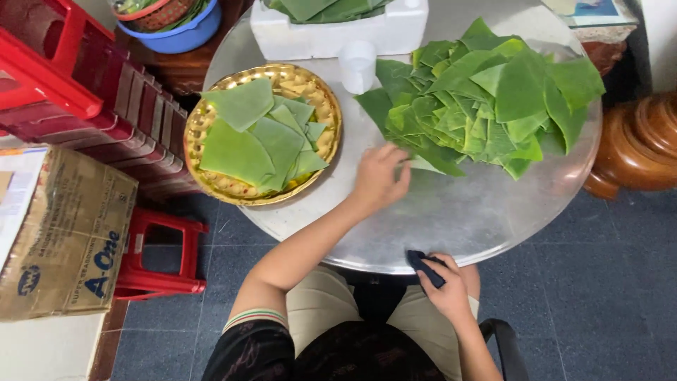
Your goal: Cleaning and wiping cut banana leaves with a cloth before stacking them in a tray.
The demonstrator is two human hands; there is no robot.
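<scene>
**Green leaves under one hand, a dark cloth in the other**

Green is where the left hand (379, 178) ends up: its fingers are spread and lowered onto the near edge of the large heap of cut green leaf pieces (479, 99), touching the lowest leaf without closing round it, so that grip is released. The right hand (446, 286) sits at the near edge of the round, silvery metal bench (451, 219), clenched round a small dark folded cloth (425, 267).

Out from the hands, the heap covers the far right of the bench. On the far left edge rests a round gold-coloured embossed tray (199, 134) with a few flat leaf pieces (261, 141) laid in it. Between tray and heap stands a small white plastic cup (357, 65), and behind it a white foam box (331, 35) with more leaves inside. Off the bench are a red plastic stool (161, 254), a brown cardboard carton (67, 233) and a blue basin (185, 32).

As a judgement: the heap is loose and overlapping, so tugging one leaf from its bottom edge could drag neighbours along or tear it. The tray overhangs the bench's rim and might tip if knocked.
</scene>
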